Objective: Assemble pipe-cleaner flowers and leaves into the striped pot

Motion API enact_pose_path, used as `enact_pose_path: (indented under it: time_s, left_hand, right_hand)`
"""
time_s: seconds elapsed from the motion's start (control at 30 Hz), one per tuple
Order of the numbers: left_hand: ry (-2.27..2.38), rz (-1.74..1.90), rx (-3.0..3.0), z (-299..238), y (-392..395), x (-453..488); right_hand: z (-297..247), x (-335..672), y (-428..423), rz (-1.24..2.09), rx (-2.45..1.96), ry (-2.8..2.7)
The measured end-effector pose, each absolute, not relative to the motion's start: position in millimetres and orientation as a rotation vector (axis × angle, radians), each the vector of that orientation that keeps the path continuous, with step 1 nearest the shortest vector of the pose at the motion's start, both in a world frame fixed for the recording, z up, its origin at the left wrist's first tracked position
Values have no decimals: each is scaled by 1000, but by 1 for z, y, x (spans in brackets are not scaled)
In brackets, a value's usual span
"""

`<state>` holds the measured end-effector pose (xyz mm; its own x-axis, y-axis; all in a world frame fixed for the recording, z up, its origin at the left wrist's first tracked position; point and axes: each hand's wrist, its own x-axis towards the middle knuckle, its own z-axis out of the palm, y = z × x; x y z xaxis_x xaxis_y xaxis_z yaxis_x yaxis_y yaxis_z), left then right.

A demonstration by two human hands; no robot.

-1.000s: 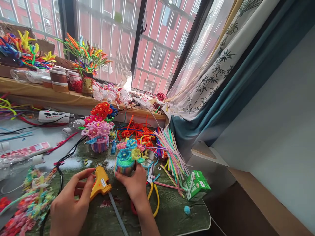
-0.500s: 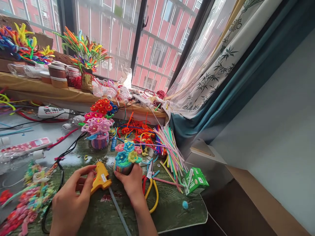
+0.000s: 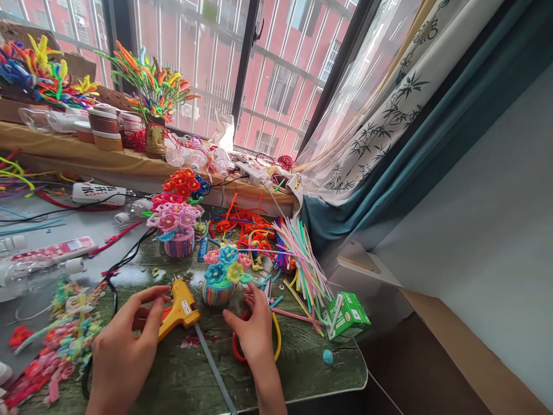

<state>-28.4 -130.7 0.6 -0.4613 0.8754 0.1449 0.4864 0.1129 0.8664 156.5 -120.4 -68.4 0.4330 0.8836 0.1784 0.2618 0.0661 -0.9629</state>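
My left hand (image 3: 127, 340) is curled around the handle of a yellow hot glue gun (image 3: 181, 308). Its nozzle points up and away, and a grey glue stick (image 3: 213, 366) sticks out of its back end. My right hand (image 3: 254, 325) is open, thumb and fingers apart, just right of a small striped pot (image 3: 218, 293). Blue, yellow and pink pipe-cleaner flowers (image 3: 228, 266) top that pot, which stands on the table. Scissors (image 3: 277, 340) with red and yellow handles lie partly hidden under my right hand.
Behind stands another flower pot (image 3: 179, 243). Pastel pipe cleaners (image 3: 302, 259) lie beside a green box (image 3: 349, 316). A blue pompom (image 3: 328, 357) sits near the table's edge. Left are plastic bottles (image 3: 43, 274), a black cable (image 3: 114, 288) and multicoloured scraps (image 3: 64, 331).
My right hand has let go of the striped flower pot and moved slightly right, over the scissors. My left hand stays at the glue gun.
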Motion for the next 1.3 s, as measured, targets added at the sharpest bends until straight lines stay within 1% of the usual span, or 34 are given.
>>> enact_pose_path:
  time_s: [0.23, 0.4, 0.5, 0.8, 0.93, 1.17, 1.3]
  left_hand:
    - [1929, 1325, 1387, -14, -128, -22]
    - [1917, 1324, 1392, -17, -127, -22]
    - [1923, 1332, 1391, -15, -127, -23]
    - [1941, 1367, 1389, -12, -125, -26]
    - [1884, 1389, 1453, -13, -128, -28]
    - [1776, 1431, 1604, -20, -129, -32]
    - [1771, 1422, 1644, -17, -130, -32]
  right_hand:
    - [-59, 151, -117, 581, -1542, -1171]
    - [-50, 128, -97, 605, -1621, -1214]
    - [-46, 123, -91, 673, -1627, -1206]
    - [-30, 139, -81, 887, -1245, -1250]
    - [-20, 149, -71, 1038, -1062, -1277]
    - [2, 151, -81, 1173, -959, -1330]
    - [5, 159, -97, 1297, -882, -1297]
